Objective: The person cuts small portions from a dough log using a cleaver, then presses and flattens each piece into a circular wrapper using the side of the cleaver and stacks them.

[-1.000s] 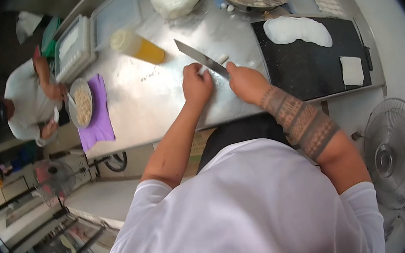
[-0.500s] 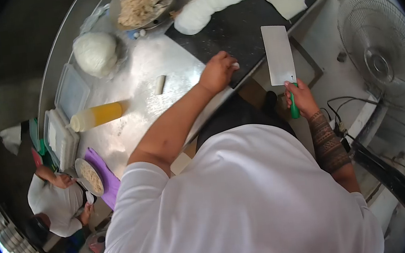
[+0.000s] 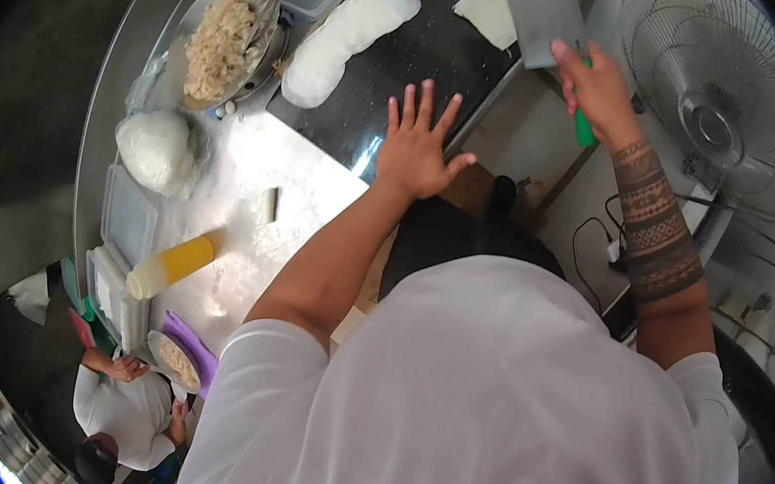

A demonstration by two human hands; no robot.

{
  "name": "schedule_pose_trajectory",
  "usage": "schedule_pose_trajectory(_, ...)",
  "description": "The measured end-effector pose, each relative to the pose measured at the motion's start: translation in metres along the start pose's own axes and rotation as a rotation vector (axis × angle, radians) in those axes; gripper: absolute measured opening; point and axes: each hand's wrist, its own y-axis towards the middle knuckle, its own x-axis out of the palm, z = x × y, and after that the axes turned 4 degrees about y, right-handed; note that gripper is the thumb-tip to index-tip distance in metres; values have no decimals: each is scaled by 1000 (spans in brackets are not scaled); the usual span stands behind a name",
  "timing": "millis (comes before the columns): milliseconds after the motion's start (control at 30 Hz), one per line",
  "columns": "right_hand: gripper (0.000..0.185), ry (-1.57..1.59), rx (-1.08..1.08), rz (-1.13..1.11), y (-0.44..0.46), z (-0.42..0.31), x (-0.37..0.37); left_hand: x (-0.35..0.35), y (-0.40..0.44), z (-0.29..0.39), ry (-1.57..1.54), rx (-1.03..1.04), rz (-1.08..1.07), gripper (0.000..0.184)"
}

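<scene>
My left hand lies palm down with its fingers spread over the near edge of the black board. Whatever may be under the palm is hidden. My right hand grips the green handle of a cleaver, its broad blade raised past the board's right edge. A row of overlapping thin white dough rounds lies along the far side of the board. Close to the blade is a folded white cloth. On the steel table, left of my left hand, lies a short pale dough stick.
A bowl of shredded filling, a wrapped dough ball and an oil bottle stand on the steel table. A fan is at right. At lower left a co-worker holds a bowl of filling.
My left hand has gone from a pinch on a small white piece to spread flat on the board. My right hand has lifted the cleaver up and toward the board's far right. The view has shifted.
</scene>
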Motion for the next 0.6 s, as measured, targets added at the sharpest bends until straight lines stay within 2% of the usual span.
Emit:
schedule_pose_trajectory(67,41,94,-47,21,31,0,0,1,6,1,4,8,-42,99)
schedule_pose_trajectory(133,43,174,-62,31,56,36,8,-2,12,3,0,35,-53,99)
schedule_pose_trajectory(233,42,90,392,-26,59,102,7,-7,15,4,-3,104,-45,98)
schedule_pose_trajectory(267,40,53,373,-63,59,107,-1,-8,16,1,-17,128,-27,98)
schedule_pose_trajectory(333,37,-20,344,-147,38,105,-4,-7,13,-11,-280,155,114,94)
schedule_pose_trajectory(367,38,-162,360,-234,25,99,-8,-5,10,-17,-416,170,177,92)
schedule_pose_trajectory(467,46,-430,237,-400,-26,81,13,1,19,-41,-1080,-240,514,90)
schedule_pose_trajectory(533,49,-388,85,-573,-36,104,30,-24,17,-69,-669,-200,493,85)
schedule_pose_trajectory(567,50,-366,4,-660,-37,111,39,-34,18,-78,-271,-128,351,86)
schedule_pose_trajectory(600,50,-439,39,-707,-38,110,54,-34,17,-79,-113,0,249,86)
